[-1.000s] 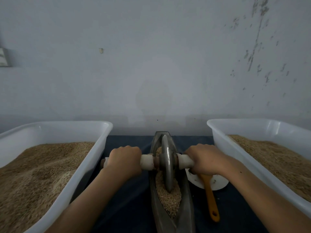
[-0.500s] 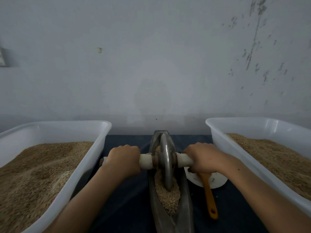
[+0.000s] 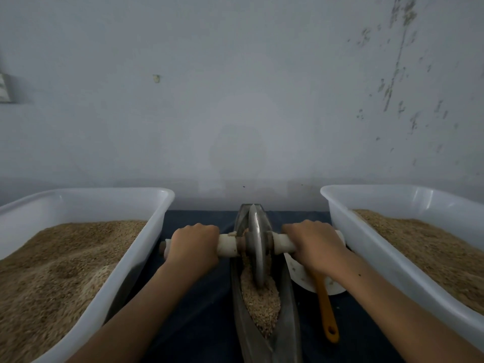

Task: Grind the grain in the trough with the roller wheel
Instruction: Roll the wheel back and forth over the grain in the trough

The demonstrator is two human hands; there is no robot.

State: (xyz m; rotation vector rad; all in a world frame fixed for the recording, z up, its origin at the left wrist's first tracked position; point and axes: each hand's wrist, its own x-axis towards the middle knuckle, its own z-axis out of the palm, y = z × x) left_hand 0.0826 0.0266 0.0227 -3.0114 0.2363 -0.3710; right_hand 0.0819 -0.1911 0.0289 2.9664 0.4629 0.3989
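A white bin [image 3: 146, 247] heaped with grain sits at the far left, likely as stock within easy reach. Next, the left hand [image 3: 193, 244] is curled tight round the left end of the pale handle [image 3: 227, 244], which lets the person bear down evenly. In the middle, the roller wheel [image 3: 256, 247] stands upright in the narrow metal trough [image 3: 288, 310], its edge sunk into the grain [image 3: 262, 302] there. The right hand [image 3: 314, 244] wraps the handle's other end the same way. Under that wrist lie a white dish [image 3: 301, 277] and an orange-handled tool [image 3: 327, 315], then a second bin [image 3: 366, 247]. Compared with a second ago, the wheel sits slightly farther along the trough, both grips unchanged.
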